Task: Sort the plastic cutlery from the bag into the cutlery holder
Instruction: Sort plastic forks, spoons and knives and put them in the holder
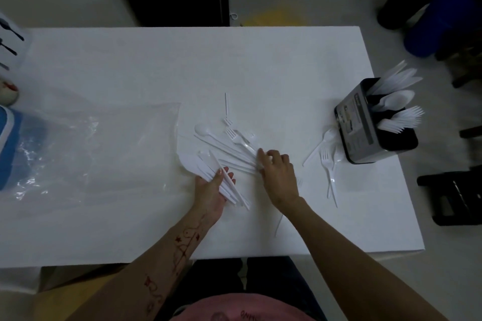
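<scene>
Holding knives (208, 168) in left grip (212, 190), right grip (276, 167) pinching

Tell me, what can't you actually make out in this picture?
- Head view: cutlery under the right hand, hidden by its fingers.
- Contents of the plastic bag, lost in glare and creases.
- Cutlery holder: its label is too blurred to read.
- Blue object, cut off by the left edge.

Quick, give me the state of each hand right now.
Left hand: holding a bunch of white plastic knives.
Right hand: fingers curled onto cutlery in the loose pile; firm grip cannot be told.
</scene>
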The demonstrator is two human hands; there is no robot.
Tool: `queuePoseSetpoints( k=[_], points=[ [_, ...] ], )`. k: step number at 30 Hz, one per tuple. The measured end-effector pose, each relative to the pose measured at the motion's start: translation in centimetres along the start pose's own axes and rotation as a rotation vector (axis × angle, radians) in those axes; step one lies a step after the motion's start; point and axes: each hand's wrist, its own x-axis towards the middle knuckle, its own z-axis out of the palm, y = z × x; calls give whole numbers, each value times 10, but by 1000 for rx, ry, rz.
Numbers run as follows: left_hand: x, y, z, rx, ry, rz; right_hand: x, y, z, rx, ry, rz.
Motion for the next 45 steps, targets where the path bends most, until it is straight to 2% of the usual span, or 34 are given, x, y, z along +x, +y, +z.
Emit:
queuePoseSetpoints(
  k=[3,6,8,10,12,14,16,18,22,27,30,34,36,40,45],
  points=[
    [0,-1,2,15,3,12,-1,11,-6,118,-6,-12],
    [0,-4,3,19,-3,16,-7,30,-17,270,63,170],
    [-1,-6,5,14,0,18,-14,42,-23,279,95,243],
    [-1,-7,6,5,7,17,-23,50,-30,227,49,272],
    [-2,-8,8,1,13,16,-34,55,-34,165,-19,253],
    [-3,-9,9,-5,15,14,-44,61,-32,135,-112,156],
    [-4,-9,11,-3,11,11,-51,70,-25,187,-183,47],
    [-5,-10,13,-5,4,9,-52,79,-23,273,-194,15],
    [-7,-14,16,3,-12,0,-43,90,-28,359,-174,43],
    [-8,-16,15,31,-25,4,-30,99,-35,385,20,114],
    [-11,-15,17,59,-34,7,-17,104,-42,340,118,124],
    [-12,-14,16,102,-33,27,4,100,-46,208,107,215],
    [-12,-14,16,116,-38,28,11,91,-48,91,117,169],
    [-13,-14,17,109,-67,0,15,72,-41,-18,0,-66],
    [-12,-13,17,138,-99,6,13,63,-39,-66,-57,53]
  ],
)
